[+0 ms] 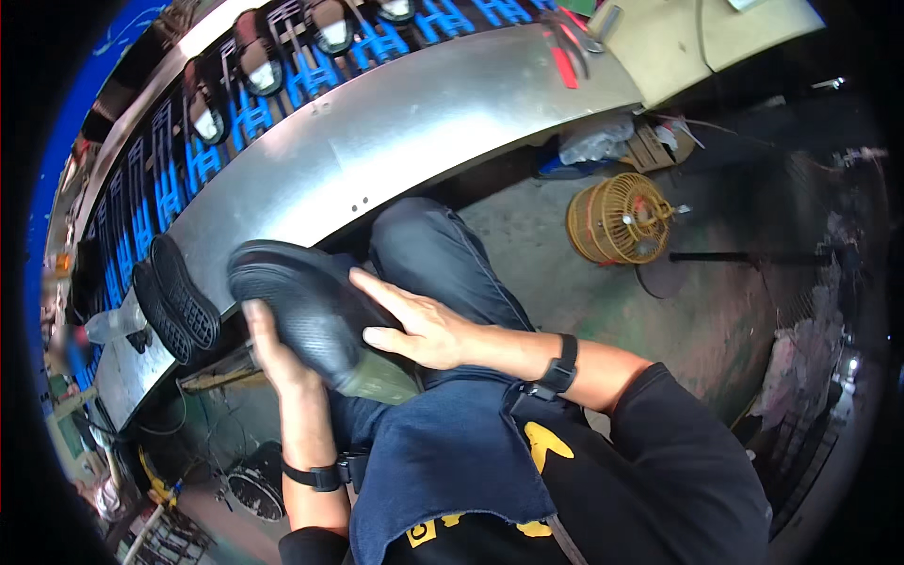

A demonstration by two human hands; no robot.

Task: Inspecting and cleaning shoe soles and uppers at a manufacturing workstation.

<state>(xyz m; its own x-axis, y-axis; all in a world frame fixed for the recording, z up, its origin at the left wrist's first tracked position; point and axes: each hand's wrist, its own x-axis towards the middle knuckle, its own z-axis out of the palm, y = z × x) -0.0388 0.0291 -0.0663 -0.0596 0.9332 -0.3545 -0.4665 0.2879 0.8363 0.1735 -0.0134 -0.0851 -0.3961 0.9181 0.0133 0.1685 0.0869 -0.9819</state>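
Head view, left of centre: right hand [426,331], fingers spread, apparently presses black shoe [299,306]; left hand [276,360], closure unclear; next move likely needs steady support.

The person is wearing a black short-sleeved top [678,471], and yellow printed shapes [549,444] are showing on its front. A navy blue cloth apron [452,452] is covering part of it, while a narrow greyish strap [568,541] is crossing the black fabric. Dark grey trousers [433,250] are clothing the legs, a pale seam running along one side. A black buckled band [562,365] is circling the right forearm, and a similar black band [323,478] is circling the left
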